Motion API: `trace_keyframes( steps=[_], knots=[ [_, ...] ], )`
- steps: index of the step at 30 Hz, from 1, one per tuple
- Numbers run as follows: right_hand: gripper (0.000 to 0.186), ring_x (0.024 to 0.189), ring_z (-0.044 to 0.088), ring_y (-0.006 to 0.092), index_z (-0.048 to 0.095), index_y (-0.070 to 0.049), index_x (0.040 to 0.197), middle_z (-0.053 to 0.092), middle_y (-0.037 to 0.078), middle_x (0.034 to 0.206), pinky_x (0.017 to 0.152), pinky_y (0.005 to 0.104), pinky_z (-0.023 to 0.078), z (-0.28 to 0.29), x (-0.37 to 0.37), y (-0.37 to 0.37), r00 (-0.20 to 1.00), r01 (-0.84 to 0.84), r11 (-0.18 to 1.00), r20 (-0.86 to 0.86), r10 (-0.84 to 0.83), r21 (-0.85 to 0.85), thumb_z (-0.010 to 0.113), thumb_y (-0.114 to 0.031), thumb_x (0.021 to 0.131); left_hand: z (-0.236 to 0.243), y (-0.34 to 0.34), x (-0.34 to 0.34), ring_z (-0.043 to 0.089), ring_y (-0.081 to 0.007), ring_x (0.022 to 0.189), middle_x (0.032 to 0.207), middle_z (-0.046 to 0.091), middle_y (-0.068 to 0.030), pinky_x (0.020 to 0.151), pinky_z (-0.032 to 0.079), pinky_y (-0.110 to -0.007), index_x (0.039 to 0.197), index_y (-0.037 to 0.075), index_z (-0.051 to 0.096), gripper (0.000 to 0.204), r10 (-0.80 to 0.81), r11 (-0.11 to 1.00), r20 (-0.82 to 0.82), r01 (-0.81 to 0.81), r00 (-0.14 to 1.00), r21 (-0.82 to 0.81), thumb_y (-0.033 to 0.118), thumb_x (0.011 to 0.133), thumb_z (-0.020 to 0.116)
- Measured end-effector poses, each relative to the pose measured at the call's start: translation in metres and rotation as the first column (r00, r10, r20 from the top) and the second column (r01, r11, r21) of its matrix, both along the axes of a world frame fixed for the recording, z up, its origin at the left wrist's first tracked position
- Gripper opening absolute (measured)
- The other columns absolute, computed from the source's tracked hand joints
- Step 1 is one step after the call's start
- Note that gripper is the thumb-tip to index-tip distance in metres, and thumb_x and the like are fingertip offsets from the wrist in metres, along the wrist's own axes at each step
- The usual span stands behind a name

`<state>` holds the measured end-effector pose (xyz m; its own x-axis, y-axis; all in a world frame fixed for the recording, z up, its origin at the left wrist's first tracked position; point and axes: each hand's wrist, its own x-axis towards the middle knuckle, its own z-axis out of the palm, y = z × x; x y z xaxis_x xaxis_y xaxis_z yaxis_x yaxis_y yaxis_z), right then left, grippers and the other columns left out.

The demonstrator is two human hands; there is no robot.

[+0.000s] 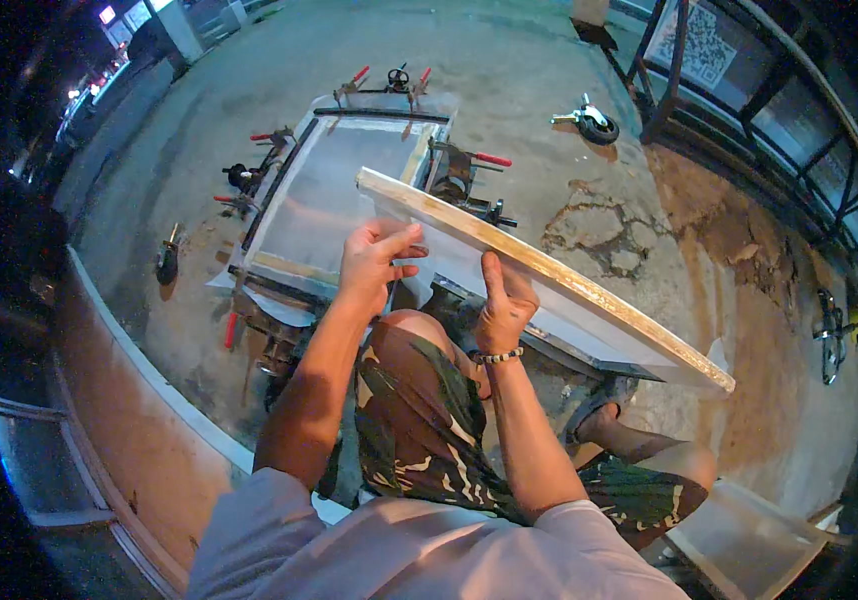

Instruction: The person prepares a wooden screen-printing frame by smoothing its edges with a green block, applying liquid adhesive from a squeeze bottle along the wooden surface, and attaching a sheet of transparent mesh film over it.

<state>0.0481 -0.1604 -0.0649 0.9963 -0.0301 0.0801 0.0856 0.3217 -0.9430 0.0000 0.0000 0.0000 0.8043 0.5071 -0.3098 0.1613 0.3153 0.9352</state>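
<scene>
In front of me a wooden-framed panel (549, 262) stands tilted on edge, slanting from upper left to lower right. Whitish sheet or mesh material covers its near face. My right hand (506, 308), wearing a beaded bracelet, grips the panel near its middle, thumb up. Near the panel's left end, my left hand (381, 262) has its fingers apart, slightly smeared by motion; whether it touches the panel is unclear. Beyond lies a rectangular frame (314, 215) with translucent sheet stretched across it. Red-handled clamps (271, 136) sit around its edges.
A caster wheel (594, 122) rests on the concrete floor at right, another caster (167, 258) at left. A metal rack (749, 110) stands at upper right. Another framed panel (749, 540) lies at lower right. A pale-edged board (154, 370) runs along the left. The floor is cracked and stained.
</scene>
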Motion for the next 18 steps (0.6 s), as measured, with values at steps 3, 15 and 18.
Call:
trace_keyframes(
  steps=[3, 15, 18],
  knots=[
    [0.019, 0.076, 0.062, 0.0105, 0.071, 0.001, 0.085, 0.069, 0.005, 0.080, 0.072, 0.0231, 0.047, 0.003, -0.005, 0.002, 0.999, 0.055, 0.997, -0.007, -0.054, 0.058, 0.076, -0.017, 0.079, -0.007, -0.002, 0.001, 0.066, -0.0168, 0.071, 0.082, 0.066, -0.0060, 0.053, 0.051, -0.028, 0.090, 0.007, 0.060, 0.022, 0.027, 0.999, 0.081, -0.024, 0.996, -0.048, 0.024, 0.082, 0.072],
    [0.018, 0.073, 0.063, 0.0134, 0.071, 0.003, 0.087, 0.070, 0.007, 0.084, 0.065, 0.0265, 0.050, 0.024, -0.004, 0.040, 0.999, 0.020, 0.998, -0.026, -0.019, 0.057, 0.076, -0.013, 0.079, 0.002, 0.000, 0.011, 0.064, -0.0140, 0.068, 0.074, 0.065, -0.0031, 0.050, 0.048, -0.023, 0.085, 0.008, 0.059, 0.020, 0.185, 0.982, 0.103, -0.181, 0.977, -0.048, 0.021, 0.082, 0.073],
    [0.017, 0.074, 0.064, 0.0135, 0.071, 0.003, 0.087, 0.070, 0.007, 0.085, 0.066, 0.0273, 0.050, 0.021, -0.001, 0.043, 1.000, 0.025, 0.994, -0.010, -0.024, 0.103, 0.076, -0.012, 0.079, -0.001, 0.010, 0.009, 0.064, -0.0141, 0.066, 0.076, 0.065, -0.0028, 0.050, 0.048, -0.023, 0.086, 0.008, 0.060, 0.018, 0.220, 0.974, 0.230, -0.199, 0.948, -0.112, 0.021, 0.083, 0.072]
  ],
)
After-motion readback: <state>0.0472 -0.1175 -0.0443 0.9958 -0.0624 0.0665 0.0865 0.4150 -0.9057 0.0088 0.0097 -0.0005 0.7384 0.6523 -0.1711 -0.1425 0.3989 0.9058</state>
